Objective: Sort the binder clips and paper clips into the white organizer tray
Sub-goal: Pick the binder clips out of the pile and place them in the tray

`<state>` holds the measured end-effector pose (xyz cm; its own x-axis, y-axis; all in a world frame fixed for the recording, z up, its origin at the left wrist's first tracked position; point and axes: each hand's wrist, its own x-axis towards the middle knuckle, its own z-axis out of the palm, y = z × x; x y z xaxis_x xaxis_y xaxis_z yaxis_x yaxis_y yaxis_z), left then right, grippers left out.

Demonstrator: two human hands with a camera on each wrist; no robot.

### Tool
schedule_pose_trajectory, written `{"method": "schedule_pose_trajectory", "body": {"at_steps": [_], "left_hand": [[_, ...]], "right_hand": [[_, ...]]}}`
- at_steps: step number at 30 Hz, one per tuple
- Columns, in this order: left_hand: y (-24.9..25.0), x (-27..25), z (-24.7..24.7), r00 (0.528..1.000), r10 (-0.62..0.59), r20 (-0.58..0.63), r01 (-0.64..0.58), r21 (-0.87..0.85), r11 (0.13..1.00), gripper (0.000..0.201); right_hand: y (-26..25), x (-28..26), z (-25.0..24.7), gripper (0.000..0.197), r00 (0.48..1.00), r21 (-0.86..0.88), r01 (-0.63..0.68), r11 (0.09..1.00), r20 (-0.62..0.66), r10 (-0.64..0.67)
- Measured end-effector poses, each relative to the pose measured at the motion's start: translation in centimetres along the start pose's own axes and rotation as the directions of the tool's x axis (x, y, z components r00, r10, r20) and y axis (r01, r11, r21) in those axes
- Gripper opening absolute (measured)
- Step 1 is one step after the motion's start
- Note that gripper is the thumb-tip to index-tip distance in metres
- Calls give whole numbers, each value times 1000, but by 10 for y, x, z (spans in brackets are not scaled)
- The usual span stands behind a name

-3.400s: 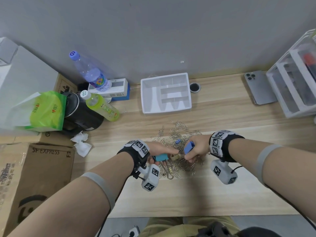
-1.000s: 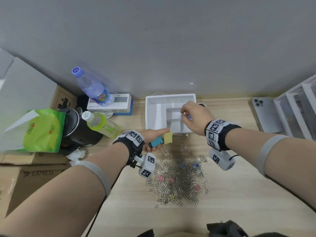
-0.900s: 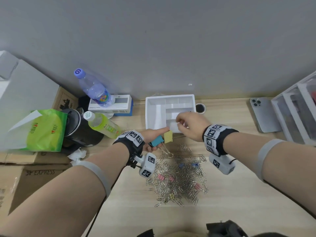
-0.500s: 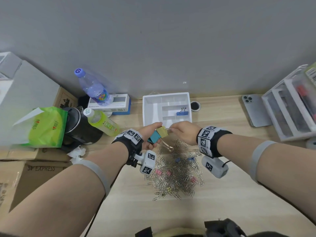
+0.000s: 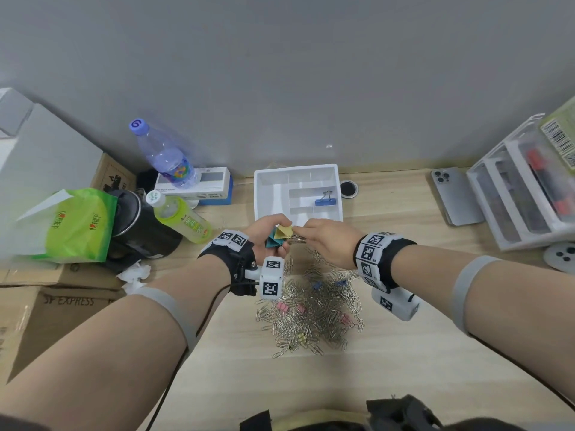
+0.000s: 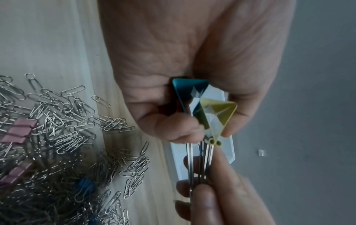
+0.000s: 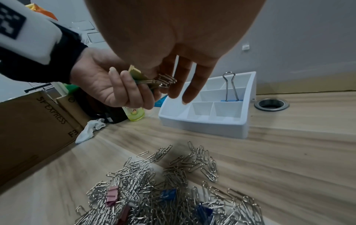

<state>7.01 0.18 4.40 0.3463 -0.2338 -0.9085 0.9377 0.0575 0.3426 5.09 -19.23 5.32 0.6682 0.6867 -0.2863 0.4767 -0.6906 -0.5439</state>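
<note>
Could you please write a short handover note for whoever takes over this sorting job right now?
Left hand: holds a teal binder clip and a yellow binder clip by their bodies.
Right hand: pinches the wire handles of those clips; which clip's handles cannot be told.
White organizer tray: at the back of the desk, with one blue binder clip in a right-hand compartment.
Done: that one clip only.
Left: the two clips in hand, plus the pile of paper clips with small pink, blue and yellow binder clips mixed in, on the desk in front of the tray.
</note>
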Motion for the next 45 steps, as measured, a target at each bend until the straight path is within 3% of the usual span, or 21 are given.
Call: {"method": "schedule_pose_trajectory", "body": {"at_steps": [5, 9, 17, 21, 27, 30, 37, 40, 45], "left_hand": [[-1, -4, 5, 998, -10, 58, 14, -59, 998, 10], [-2, -5, 9, 997, -25, 74, 34, -126, 992, 15], [7, 2, 10, 997, -58, -44, 56, -56, 997, 25], [10, 11, 13, 980, 58, -192, -58, 5, 998, 32], [21, 27, 12, 951, 236, -199, -250, -49, 967, 38], [27, 33, 7, 943, 265, -200, -269, 10, 963, 30], [46, 51, 2, 903, 356, -241, -346, 84, 934, 20], [53, 58, 0, 925, 294, -242, -289, 57, 956, 23], [56, 64, 2, 969, 226, -104, -233, -60, 971, 29]], "right_hand": [[-4, 2, 4, 46, 1000, 80, -7, 997, 12, 6], [-6, 0, 8, 50, 1000, 103, -13, 995, 15, 11], [1, 3, 2, 31, 987, 2, -57, 998, -152, 57], [10, 11, -11, 28, 981, -45, -109, 993, -169, 100], [28, 37, -32, 14, 971, -159, -172, 972, -197, 139], [37, 54, -43, 11, 958, -336, -240, 911, -231, 167], [51, 86, -52, 7, 961, -496, -261, 828, -218, 173], [52, 97, -55, 12, 966, -516, -250, 820, -185, 179], [59, 112, -46, 19, 972, -569, -229, 790, -182, 150]]}}
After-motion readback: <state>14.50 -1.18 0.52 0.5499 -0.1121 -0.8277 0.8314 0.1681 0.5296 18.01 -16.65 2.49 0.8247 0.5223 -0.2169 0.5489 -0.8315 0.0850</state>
